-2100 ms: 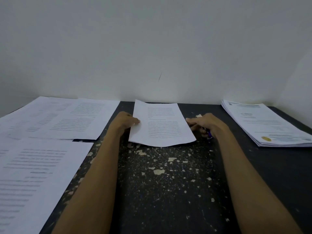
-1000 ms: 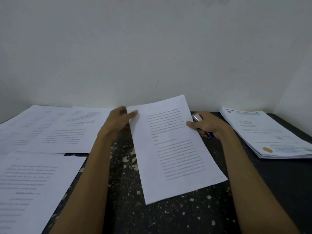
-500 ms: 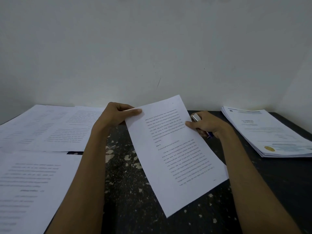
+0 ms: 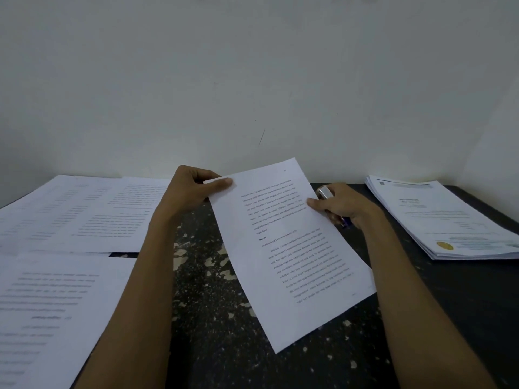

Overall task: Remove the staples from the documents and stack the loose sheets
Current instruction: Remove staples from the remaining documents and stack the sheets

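A printed document (image 4: 283, 248) is held tilted above the dark table (image 4: 213, 332), its lower corner pointing toward me. My left hand (image 4: 193, 192) pinches its top left corner between thumb and fingers. My right hand (image 4: 342, 206) holds the right edge with the thumb on the page, and its curled fingers also grip a small metal tool with a blue handle (image 4: 325, 192), mostly hidden in the palm. I cannot make out a staple on the document.
Loose printed sheets (image 4: 92, 211) lie spread over the table's left side, with more (image 4: 50, 304) near the front left. A thick stack of documents (image 4: 449, 220) sits at the right. A white wall rises right behind the table.
The document was lying flat at the table's middle; both hands have lifted it, tilted it and drawn it closer to me. The left hand's grip has shifted to the top left corner.
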